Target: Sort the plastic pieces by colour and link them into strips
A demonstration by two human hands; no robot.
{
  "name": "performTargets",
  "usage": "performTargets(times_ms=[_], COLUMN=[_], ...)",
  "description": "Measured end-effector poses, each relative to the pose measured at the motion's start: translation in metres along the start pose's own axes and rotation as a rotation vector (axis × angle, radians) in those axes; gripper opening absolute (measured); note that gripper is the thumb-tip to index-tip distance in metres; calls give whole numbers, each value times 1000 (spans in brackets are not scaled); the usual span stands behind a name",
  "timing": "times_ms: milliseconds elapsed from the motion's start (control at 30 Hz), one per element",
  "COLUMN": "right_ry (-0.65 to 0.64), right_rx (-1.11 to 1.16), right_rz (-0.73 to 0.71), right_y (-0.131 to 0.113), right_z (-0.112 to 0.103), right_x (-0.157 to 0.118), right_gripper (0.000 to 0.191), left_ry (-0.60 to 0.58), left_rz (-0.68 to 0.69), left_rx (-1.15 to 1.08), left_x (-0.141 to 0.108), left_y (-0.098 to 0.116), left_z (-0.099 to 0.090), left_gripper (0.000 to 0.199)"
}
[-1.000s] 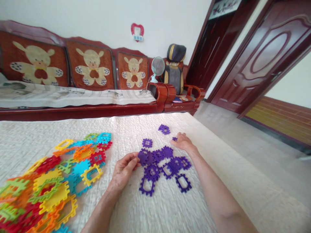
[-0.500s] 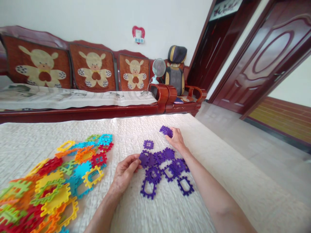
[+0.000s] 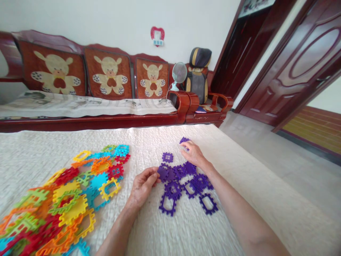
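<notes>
a cream quilted cloth (image 3: 186, 227) covers the surface, with a big heap of mixed-colour tiles (image 3: 64, 199) at left. mid-cloth lies a cluster of purple tiles (image 3: 186, 185). the left hand (image 3: 142, 186) pinches one purple tile (image 3: 163, 173) at the cluster's edge; the right hand (image 3: 193, 153) is closed on a far tile (image 3: 183, 140). they look light, stiff and thin, best gripped by the notched edges.
</notes>
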State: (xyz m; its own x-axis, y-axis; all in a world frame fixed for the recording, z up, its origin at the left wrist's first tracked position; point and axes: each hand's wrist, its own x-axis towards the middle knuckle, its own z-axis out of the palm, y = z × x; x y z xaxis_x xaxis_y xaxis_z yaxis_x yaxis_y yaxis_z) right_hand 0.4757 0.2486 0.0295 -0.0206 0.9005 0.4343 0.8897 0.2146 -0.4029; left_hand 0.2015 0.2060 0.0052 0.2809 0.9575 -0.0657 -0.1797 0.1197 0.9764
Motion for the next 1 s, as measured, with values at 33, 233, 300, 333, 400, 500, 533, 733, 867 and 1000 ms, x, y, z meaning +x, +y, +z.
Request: performTargets(times_ms=[33,233,300,333,400,500,533,733,867,1000], right_ry=[-77,-365,-385,-383,-354,-264,-219,54,80,62], right_rx=[13,11,3,3,15,46,51,-5,-19,-19], right_rz=[-28,-153,-141,-139,-151,-166,-152,-16,3,-17], right_y=[-8,-44,-50,-51,-50,-36,-28,34,61,68], right_z=[1,17,23,25,25,14,8,-20,-16,-10], right_x=[1,7,8,8,8,7,6,-7,-19,-24], right_gripper=[27,49,50,50,50,49,49,51,55,58], left_ry=[-1,3,-4,-7,-16,-13,-8,4,2,-5], left_rz=[-2,-10,-2,2,7,6,4,-9,-16,-19], left_rx=[3,6,7,8,13,18,16,6,0,7], left_x=[0,1,1,1,0,0,1,0,0,0], left_y=[-1,-2,-3,-3,-3,-3,-3,0,1,0], left_z=[0,-1,-1,-2,-2,-1,-1,1,0,-2], left_gripper=[37,35,35,34,34,34,35,39,40,40])
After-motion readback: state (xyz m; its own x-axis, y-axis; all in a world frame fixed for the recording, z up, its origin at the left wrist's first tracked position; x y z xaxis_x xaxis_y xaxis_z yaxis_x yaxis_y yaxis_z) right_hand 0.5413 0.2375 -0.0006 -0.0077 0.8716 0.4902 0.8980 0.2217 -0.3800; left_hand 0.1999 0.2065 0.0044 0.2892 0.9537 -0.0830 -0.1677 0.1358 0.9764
